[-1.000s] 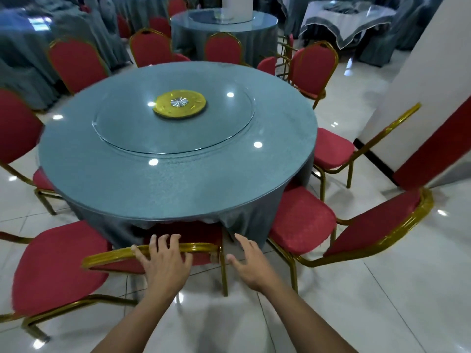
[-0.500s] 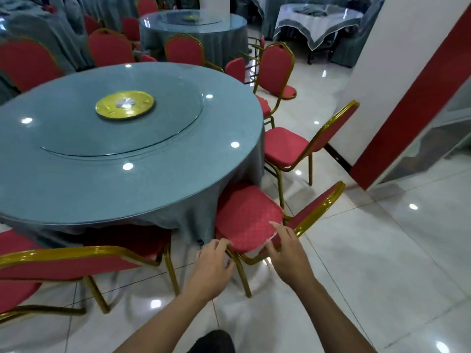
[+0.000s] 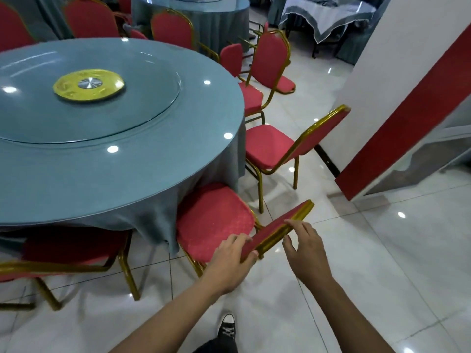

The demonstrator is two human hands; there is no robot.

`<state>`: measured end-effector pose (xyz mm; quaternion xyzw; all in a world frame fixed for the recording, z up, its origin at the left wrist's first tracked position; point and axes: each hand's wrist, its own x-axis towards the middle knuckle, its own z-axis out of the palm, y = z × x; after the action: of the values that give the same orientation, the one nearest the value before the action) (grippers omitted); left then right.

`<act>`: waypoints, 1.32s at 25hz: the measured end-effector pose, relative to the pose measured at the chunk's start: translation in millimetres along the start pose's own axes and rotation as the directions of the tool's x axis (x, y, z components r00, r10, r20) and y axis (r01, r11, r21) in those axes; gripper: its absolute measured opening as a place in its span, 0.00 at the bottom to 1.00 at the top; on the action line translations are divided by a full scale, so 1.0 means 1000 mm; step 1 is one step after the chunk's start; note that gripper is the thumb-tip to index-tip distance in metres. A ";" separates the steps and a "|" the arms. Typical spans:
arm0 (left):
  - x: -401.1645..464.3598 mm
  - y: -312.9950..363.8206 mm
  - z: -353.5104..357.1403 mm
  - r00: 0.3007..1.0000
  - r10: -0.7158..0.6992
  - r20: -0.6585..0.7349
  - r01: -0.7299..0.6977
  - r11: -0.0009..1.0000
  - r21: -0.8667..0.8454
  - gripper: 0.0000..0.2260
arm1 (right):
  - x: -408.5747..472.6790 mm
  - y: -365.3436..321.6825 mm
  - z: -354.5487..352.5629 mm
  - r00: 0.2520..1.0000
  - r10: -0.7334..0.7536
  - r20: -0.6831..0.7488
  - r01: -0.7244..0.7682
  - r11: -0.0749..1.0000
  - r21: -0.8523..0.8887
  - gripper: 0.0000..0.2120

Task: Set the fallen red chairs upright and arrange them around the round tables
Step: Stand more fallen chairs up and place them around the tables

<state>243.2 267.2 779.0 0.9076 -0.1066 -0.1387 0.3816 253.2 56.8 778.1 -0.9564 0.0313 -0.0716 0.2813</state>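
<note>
My left hand (image 3: pixel 230 263) grips the near end of the backrest of the red chair (image 3: pixel 216 220), fingers (image 3: pixel 237 239) curled over its padded face and thumb under. My right hand (image 3: pixel 305 253) rests further along the gold top rail with straight, loose fingers touching it, not wrapped round. The chair stands upright, its seat tucked partly under the grey-blue cloth of the round tabletop (image 3: pixel 127 161). A glass turntable (image 3: pixel 142 103) with a yellow centre disc (image 3: pixel 89 85) lies on top. More red chairs ring the table on glossy white floor tiles (image 3: pixel 382 250). A white pillar with a red stripe (image 3: pixel 407 110) stands to the right. No writing is legible.
</note>
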 end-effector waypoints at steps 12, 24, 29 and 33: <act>0.029 0.042 0.085 0.901 -0.380 -0.210 0.420 0.885 0.201 0.24 | 0.093 0.119 -0.011 0.915 0.040 0.401 -0.009 0.997 -0.079 0.37; 0.040 0.047 0.133 0.652 -0.476 -0.590 0.653 0.748 0.118 0.29 | 0.125 0.142 0.004 0.849 -0.180 0.497 0.136 0.983 0.123 0.42; 0.055 0.023 0.108 0.622 -0.520 -0.585 0.665 0.746 0.044 0.35 | 0.153 0.123 0.021 0.796 -0.191 0.574 0.181 0.981 0.075 0.37; 0.067 -0.014 0.060 0.622 -0.566 -0.541 0.682 0.731 0.020 0.38 | 0.186 0.078 0.049 0.747 -0.196 0.635 0.192 0.978 0.076 0.39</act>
<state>287.8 217.1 717.6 0.9270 0.3049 -0.0102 0.2182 443.4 -1.4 716.8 -0.9207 -0.1659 0.2290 0.2690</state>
